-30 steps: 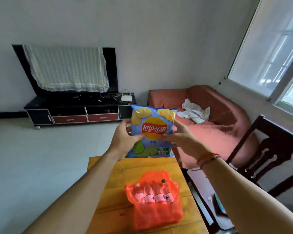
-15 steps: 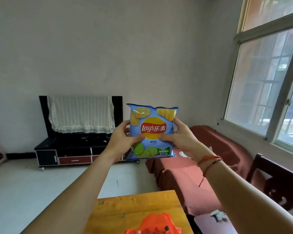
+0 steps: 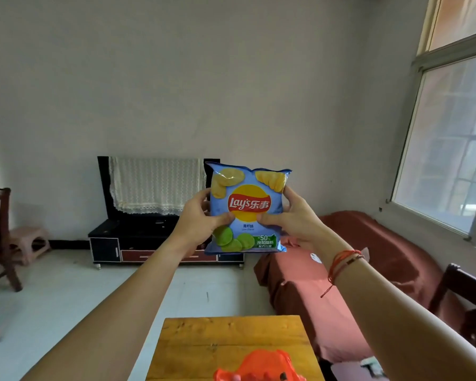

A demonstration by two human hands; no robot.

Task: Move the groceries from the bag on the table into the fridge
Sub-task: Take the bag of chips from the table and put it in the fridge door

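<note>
A blue Lay's chip bag (image 3: 247, 185) is held upright at arm's length in front of me. My left hand (image 3: 197, 215) grips its left edge, thumb on the front. My right hand (image 3: 293, 215) grips its right edge the same way. Below, at the bottom edge of the view, the orange plastic bag (image 3: 261, 365) sits on the wooden table (image 3: 204, 339); only its top shows. No fridge is in view.
A black TV stand (image 3: 138, 240) with a lace-covered screen stands against the far wall. A red-covered sofa (image 3: 349, 270) runs under the window at right. Dark wooden chairs (image 3: 467, 301) sit at right and far left, beside a pink stool (image 3: 29, 242). Pale floor lies between.
The view has tilted up, so the table and orange bag dropped to the bottom edge. Both hands still hold the chip bag, which sits slightly higher and further out.
</note>
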